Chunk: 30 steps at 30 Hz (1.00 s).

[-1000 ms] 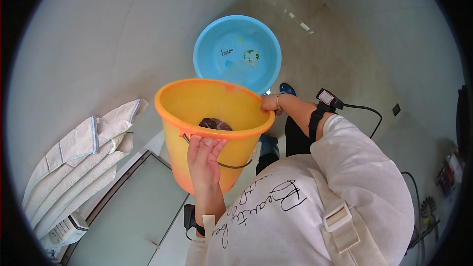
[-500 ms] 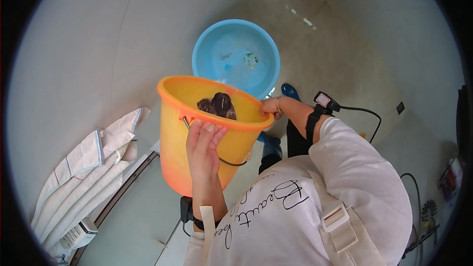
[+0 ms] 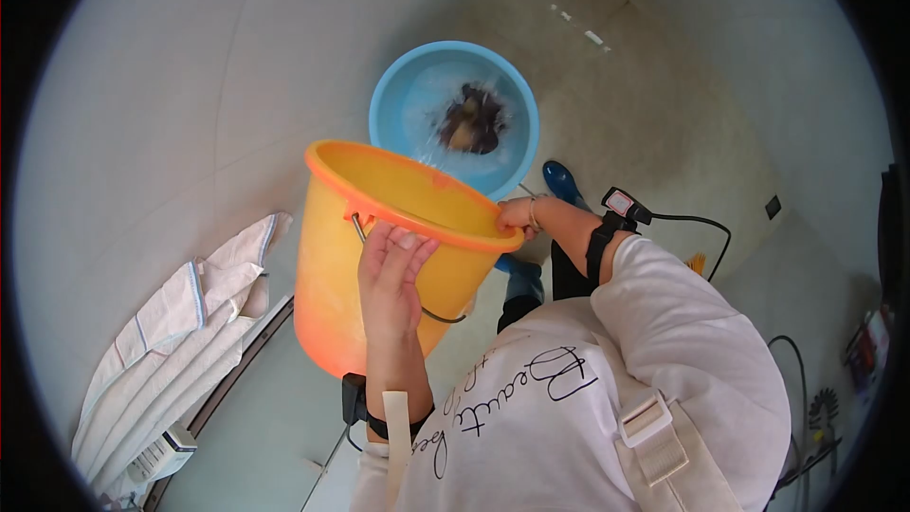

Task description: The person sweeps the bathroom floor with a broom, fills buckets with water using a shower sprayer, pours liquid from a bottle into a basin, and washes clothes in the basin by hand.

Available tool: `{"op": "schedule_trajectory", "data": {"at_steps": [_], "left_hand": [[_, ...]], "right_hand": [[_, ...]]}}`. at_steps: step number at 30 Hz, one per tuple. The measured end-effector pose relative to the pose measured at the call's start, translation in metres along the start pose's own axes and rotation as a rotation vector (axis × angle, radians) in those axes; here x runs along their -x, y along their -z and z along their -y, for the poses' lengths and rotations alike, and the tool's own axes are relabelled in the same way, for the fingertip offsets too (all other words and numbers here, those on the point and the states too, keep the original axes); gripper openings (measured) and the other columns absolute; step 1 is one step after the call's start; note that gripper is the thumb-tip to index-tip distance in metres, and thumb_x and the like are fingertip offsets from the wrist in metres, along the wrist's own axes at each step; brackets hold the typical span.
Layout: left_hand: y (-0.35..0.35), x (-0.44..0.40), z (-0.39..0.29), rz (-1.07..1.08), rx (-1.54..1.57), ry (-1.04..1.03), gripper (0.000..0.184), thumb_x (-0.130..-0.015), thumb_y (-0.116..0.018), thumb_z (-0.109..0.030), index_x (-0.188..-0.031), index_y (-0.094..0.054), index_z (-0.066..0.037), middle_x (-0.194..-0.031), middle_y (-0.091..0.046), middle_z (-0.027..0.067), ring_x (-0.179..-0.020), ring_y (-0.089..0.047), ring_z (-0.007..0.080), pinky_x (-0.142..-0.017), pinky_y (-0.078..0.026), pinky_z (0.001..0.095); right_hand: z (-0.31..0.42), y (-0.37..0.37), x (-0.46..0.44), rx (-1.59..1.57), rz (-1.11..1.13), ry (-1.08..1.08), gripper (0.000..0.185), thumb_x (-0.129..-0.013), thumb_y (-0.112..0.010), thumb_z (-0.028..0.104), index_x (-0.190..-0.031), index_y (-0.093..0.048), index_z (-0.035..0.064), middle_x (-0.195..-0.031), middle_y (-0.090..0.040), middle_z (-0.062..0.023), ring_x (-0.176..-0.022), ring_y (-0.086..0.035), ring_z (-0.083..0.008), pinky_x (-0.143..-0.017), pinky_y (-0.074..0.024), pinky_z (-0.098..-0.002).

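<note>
A yellow-orange bucket (image 3: 379,265) is tilted, its mouth turned toward a light blue basin (image 3: 398,71) on the floor. My left hand (image 3: 391,265) presses its fingers against the near side of the rim, close to the wire handle (image 3: 442,317). At the right end of the rim, my right hand (image 3: 519,214) grips the edge, fingers partly hidden inside. In the basin lies a dark brown, tan-patched soft bundle (image 3: 472,121), blurred, with water splashing round it; its kind cannot be made out. Only yellow wall shows inside the bucket.
Folded white cloths (image 3: 180,322) hang at the left, above a white box (image 3: 163,453). My blue boots (image 3: 561,180) stand just right of the basin. A black cable (image 3: 697,220) runs from my right wrist device. Walls enclose both sides.
The dark bundle has dropped out of the bucket into the basin, and water splashes there. The bucket has shifted slightly left with both hands still on it.
</note>
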State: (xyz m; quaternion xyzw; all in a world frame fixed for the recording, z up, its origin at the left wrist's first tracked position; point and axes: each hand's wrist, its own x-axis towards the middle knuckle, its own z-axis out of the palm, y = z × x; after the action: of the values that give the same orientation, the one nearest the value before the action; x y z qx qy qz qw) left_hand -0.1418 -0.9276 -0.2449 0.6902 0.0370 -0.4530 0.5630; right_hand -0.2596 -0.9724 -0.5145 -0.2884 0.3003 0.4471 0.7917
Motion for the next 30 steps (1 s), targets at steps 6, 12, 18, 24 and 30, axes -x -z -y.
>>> {"op": "schedule_trajectory", "data": {"at_steps": [6,12,18,24,30], "left_hand": [[0.006,0.01,-0.003,-0.046,0.006,0.003,0.039,-0.079,-0.051,-0.013,-0.112,-0.038,0.004,-0.1,-0.051,0.0093,-0.091,-0.052,0.0176,-0.081,-0.042,0.0306],[0.045,0.045,0.009,-0.112,0.096,-0.024,0.036,-0.079,-0.049,-0.01,-0.111,-0.04,0.004,-0.098,-0.053,0.0097,-0.09,-0.052,0.018,-0.081,-0.043,0.0312],[0.103,0.103,0.035,-0.349,0.146,0.041,0.029,-0.08,-0.048,-0.01,-0.106,-0.043,0.002,-0.096,-0.055,0.0102,-0.085,-0.056,0.0184,-0.078,-0.044,0.0314],[0.158,0.143,0.104,-0.553,0.292,0.122,0.021,-0.081,-0.046,-0.01,-0.101,-0.048,-0.005,-0.095,-0.057,0.0076,-0.084,-0.056,0.0171,-0.079,-0.043,0.0319],[0.166,0.151,0.11,-0.584,0.392,-0.103,0.017,-0.079,-0.049,-0.005,-0.096,-0.049,-0.004,-0.091,-0.055,0.0045,-0.085,-0.052,0.0138,-0.075,-0.043,0.0289]], "right_hand": [[0.01,-0.001,0.007,0.023,-0.03,-0.017,0.011,-0.061,-0.045,0.006,-0.072,-0.048,0.0025,-0.047,-0.033,-0.0021,-0.032,-0.024,-0.0081,-0.029,-0.0159,-0.0217],[0.014,-0.022,0.014,0.155,-0.087,0.079,0.029,-0.065,-0.048,0.007,-0.094,-0.044,0.0011,-0.051,-0.042,-0.0062,-0.031,-0.033,-0.0106,-0.027,-0.0209,-0.0235],[0.006,-0.054,0.007,0.134,-0.224,0.205,0.063,-0.068,-0.051,0.007,-0.121,-0.018,-0.0003,-0.075,-0.054,-0.0133,-0.037,-0.046,-0.0151,-0.027,-0.0315,-0.0244],[-0.004,-0.065,0.001,0.267,-0.321,0.31,0.07,-0.07,-0.051,0.008,-0.127,-0.011,0.0059,-0.087,-0.055,-0.0159,-0.047,-0.055,-0.0185,-0.037,-0.0448,-0.0239],[-0.004,-0.088,-0.003,-0.006,-0.157,0.337,0.065,-0.075,-0.05,0.005,-0.129,-0.016,0.0145,-0.1,-0.054,-0.0108,-0.077,-0.058,-0.0177,-0.053,-0.0499,-0.0291]]}}
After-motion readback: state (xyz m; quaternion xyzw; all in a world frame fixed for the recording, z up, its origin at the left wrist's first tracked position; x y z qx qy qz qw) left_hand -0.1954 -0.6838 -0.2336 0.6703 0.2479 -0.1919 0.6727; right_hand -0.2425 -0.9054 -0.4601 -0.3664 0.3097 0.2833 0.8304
